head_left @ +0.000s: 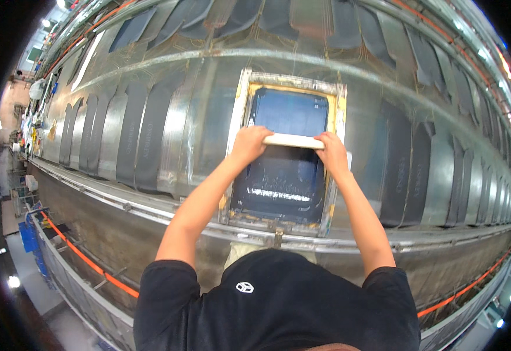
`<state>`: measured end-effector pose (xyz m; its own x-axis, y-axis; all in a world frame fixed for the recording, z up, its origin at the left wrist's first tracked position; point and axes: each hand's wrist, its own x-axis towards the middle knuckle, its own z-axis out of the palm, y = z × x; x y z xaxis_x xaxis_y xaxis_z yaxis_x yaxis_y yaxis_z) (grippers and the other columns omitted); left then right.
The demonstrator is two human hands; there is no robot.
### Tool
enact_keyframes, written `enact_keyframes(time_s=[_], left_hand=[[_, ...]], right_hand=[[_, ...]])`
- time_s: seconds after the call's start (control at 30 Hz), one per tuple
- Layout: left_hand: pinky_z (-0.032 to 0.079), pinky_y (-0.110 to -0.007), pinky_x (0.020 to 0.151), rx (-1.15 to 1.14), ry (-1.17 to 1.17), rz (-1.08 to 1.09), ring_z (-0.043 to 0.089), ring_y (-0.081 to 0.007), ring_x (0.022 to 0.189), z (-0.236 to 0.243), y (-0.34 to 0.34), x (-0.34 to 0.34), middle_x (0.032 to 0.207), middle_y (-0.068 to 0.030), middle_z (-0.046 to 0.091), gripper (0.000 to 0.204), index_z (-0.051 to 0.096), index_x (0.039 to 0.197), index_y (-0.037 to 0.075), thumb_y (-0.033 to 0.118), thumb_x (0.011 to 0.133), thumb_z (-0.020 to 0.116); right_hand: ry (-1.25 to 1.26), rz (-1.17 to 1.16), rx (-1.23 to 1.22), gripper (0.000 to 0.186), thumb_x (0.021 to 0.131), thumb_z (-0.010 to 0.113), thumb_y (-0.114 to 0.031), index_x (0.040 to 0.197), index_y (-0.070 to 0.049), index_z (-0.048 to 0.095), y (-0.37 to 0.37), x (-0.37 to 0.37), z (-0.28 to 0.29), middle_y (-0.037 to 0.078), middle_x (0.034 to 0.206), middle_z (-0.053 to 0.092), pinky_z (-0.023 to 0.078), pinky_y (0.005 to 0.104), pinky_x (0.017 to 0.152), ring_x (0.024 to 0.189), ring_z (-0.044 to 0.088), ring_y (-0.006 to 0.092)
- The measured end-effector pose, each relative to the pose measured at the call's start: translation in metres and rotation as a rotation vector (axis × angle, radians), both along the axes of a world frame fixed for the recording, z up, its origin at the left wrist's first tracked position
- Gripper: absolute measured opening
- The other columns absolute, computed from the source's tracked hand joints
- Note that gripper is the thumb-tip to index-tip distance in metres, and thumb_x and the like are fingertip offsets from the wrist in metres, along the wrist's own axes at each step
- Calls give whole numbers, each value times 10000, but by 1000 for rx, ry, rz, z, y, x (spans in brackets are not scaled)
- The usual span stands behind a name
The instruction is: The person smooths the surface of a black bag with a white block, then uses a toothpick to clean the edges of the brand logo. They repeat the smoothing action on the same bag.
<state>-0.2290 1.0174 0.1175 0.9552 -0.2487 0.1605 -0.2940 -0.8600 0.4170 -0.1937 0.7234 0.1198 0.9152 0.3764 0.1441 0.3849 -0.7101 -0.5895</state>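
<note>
A screen-printing frame [342, 105] with worn, yellowish inner edges lies on the long metal table in front of me. Across its dark blue mesh [290, 108] rests a pale squeegee [293, 141], held crosswise a little above the middle. My left hand [249, 144] is closed around the squeegee's left end, and my right hand [332, 153] grips its right end. Nearer to me, a streak of white ink [279, 195] with scattered specks shows on the mesh. What lies beneath the screen is hidden.
Dark grey fabric pieces [131, 137] lie flat in a row left of the frame, with more fabric pieces [397, 169] to its right and along the far side. A metal rail [150, 213] edges the table near me. Orange strips [89, 262] run along the structure behind.
</note>
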Motion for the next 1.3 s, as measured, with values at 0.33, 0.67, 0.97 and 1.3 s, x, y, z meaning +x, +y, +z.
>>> enact_keyframes(time_s=[0.33,0.67,0.97,1.3], left_hand=[[545,-447,839,76,145,72,690,-324,957,2,1,154,978,-85,741,273,774,1019,205,234,748,784],[505,-427,744,72,34,67,649,-271,862,-10,-11,-64,892,-20,698,256,777,963,199,77,754,693],[484,-379,756,91,-34,60,637,-226,940,-1,-29,-226,1071,9,714,420,739,1049,162,8,659,709],[559,-397,833,84,873,-116,724,-300,927,9,1,-103,981,-146,759,506,757,1094,81,311,661,882]], right_hand=[[-86,-81,-44,302,726,849,-218,980,-81,761,6,140,-20,154,960,715,530,419,846,940,677,344],[-25,-61,-19,292,697,808,-59,978,-90,734,-2,-77,-12,89,965,678,519,411,846,963,637,314],[-2,15,46,386,647,714,50,1010,-80,699,-19,-217,-8,74,1040,671,516,412,883,1025,618,305],[725,248,-248,512,700,904,-304,1042,27,715,-13,-105,10,194,913,737,578,367,760,847,729,303]])
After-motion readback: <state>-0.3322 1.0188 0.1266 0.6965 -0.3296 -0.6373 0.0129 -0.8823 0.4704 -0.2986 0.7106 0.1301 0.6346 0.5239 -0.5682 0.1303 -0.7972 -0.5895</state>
